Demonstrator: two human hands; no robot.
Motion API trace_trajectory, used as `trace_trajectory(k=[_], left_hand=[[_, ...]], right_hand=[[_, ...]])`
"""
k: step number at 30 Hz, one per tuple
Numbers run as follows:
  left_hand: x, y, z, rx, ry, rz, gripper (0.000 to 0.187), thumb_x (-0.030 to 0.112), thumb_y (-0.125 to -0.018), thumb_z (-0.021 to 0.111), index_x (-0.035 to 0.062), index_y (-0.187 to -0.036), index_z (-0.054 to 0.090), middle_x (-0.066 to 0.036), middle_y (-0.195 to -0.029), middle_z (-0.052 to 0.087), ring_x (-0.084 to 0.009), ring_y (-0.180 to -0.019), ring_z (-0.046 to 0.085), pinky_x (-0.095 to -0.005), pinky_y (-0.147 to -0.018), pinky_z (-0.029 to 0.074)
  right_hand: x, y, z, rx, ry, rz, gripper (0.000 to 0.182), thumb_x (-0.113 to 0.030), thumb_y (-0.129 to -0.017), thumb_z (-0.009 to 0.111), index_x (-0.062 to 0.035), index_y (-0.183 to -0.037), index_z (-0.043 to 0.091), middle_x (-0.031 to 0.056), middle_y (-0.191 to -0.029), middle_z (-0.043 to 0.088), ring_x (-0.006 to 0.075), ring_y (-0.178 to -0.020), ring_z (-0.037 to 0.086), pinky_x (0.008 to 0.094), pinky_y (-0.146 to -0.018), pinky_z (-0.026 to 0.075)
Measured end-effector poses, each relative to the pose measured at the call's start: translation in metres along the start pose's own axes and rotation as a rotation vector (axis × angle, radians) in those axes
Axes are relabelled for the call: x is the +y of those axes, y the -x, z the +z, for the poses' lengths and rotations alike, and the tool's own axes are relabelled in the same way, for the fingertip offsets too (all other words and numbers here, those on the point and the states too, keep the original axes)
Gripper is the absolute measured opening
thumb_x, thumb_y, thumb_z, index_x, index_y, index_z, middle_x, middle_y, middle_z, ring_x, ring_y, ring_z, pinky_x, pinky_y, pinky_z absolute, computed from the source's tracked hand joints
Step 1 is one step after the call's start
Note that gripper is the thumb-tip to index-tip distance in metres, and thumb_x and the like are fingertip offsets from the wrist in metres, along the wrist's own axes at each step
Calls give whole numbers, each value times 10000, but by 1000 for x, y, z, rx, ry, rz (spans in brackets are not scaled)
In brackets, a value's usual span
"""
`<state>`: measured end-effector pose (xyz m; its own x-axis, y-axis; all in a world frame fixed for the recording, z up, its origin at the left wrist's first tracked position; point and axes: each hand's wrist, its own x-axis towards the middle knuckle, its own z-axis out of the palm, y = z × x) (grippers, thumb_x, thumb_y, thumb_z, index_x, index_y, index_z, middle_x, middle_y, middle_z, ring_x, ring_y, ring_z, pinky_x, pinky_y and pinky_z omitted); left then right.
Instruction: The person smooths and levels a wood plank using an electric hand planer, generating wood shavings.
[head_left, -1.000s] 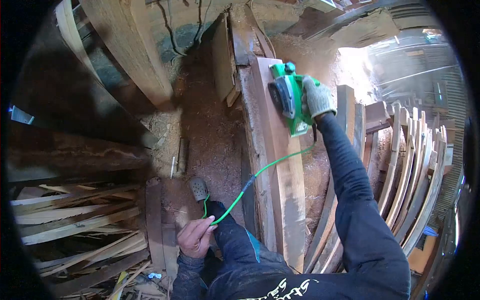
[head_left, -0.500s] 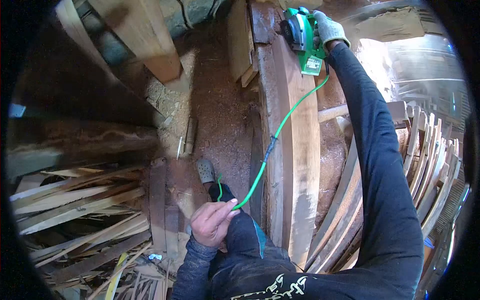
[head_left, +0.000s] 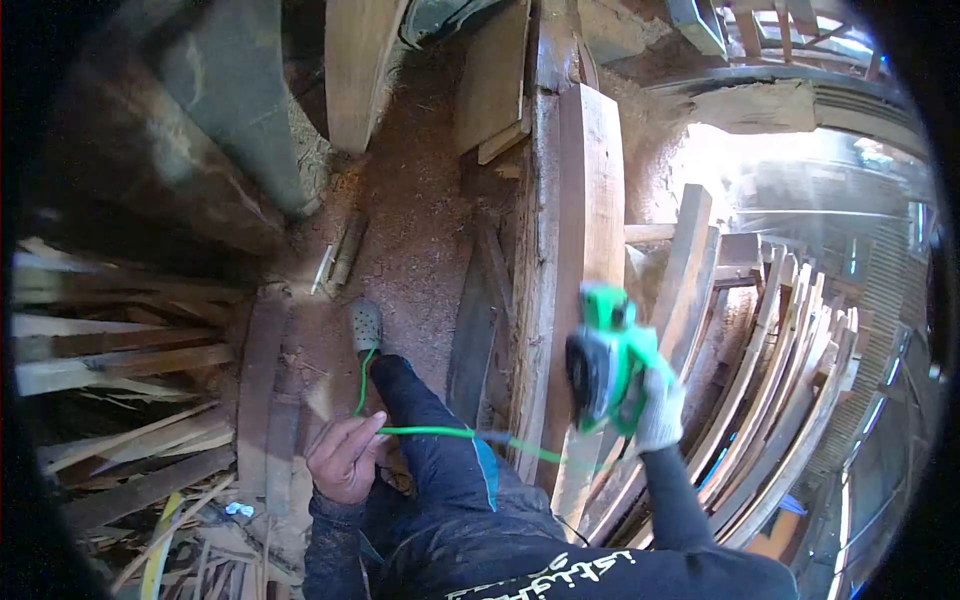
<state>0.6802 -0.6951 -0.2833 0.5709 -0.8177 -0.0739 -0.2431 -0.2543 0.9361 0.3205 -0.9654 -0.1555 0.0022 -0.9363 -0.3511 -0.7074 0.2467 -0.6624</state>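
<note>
My gloved right hand (head_left: 660, 410) grips a green electric planer (head_left: 612, 365), blurred by motion, over the near part of a long squared timber (head_left: 600, 200). Between thumb and fingers of my bare left hand (head_left: 345, 455) is pinched the planer's green power cord (head_left: 430, 431). From there the cord runs right toward the tool, with a dark taped patch along it, and its other part drops past my leg to the floor by my shoe (head_left: 366, 325).
Long offcuts (head_left: 130, 350) pile up at the left. Several curved planks (head_left: 780, 400) lean together on the right. Boards (head_left: 490, 85) stand at the far end beside the timber, and sawdust covers the floor (head_left: 410, 220).
My right hand has drawn the planer from the timber's far end back toward my body. My left hand, still pinching the cord, has shifted left, and the cord now hangs lower.
</note>
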Motion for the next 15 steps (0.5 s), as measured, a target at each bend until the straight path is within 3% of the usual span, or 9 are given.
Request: trace_trajectory(k=[1,4,6,8,10,11,13,15], left_hand=[[-4,9,-3,-35,15,-6,366,41,-858,878,101,-1218,851,-104,-968,775,-299,-853,743,-400,-749,586],[-19,35,-3,-72,29,2,385,50,-841,889,96,-1221,845,-108,-954,760,-312,-837,729,-424,-733,577],[-28,46,-1,-96,52,-9,386,49,-837,891,100,-1217,846,-108,-953,758,-315,-838,729,-425,-733,578],[-28,49,2,-80,78,-24,387,51,-837,892,102,-1218,846,-108,-954,759,-315,-837,731,-423,-732,581],[-30,46,7,-67,95,-31,389,53,-836,894,103,-1219,847,-107,-956,761,-316,-836,733,-421,-732,584],[-30,43,11,-66,111,-31,388,54,-836,895,103,-1218,847,-107,-957,761,-315,-834,734,-418,-730,586],[-30,35,20,-65,128,-32,387,56,-836,896,103,-1217,848,-107,-958,762,-314,-831,736,-414,-728,588],[-30,19,28,-68,183,-8,392,59,-832,902,105,-1217,848,-106,-958,764,-307,-821,737,-406,-719,590]], right_hand=[[-2,33,6,40,-29,63,673,-610,-1024,719,-37,-1376,764,-68,-853,650,48,-693,570,225,-602,434],[5,42,14,142,-39,105,613,-644,-1018,715,-37,-1086,760,-42,-727,613,63,-574,564,239,-502,435],[29,5,0,92,-13,-13,463,-508,-1074,692,-56,-1143,766,-24,-743,641,84,-580,591,253,-501,462],[-19,-19,21,61,-53,62,419,-456,-1092,661,-50,-1075,765,-41,-749,617,66,-632,550,265,-554,451],[-29,-62,30,92,-48,-16,387,-419,-1089,650,-53,-1027,756,-43,-744,612,65,-645,551,270,-575,468],[-28,-86,29,93,-46,-20,387,-419,-1089,650,-53,-1027,756,-43,-744,612,65,-645,551,270,-575,468],[-25,-134,27,123,10,-83,477,-554,-1062,691,-86,-971,705,-21,-691,604,97,-508,562,275,-441,461],[-58,-168,43,141,-43,-36,485,-557,-1048,695,-83,-947,706,3,-673,609,133,-492,578,294,-441,479]])
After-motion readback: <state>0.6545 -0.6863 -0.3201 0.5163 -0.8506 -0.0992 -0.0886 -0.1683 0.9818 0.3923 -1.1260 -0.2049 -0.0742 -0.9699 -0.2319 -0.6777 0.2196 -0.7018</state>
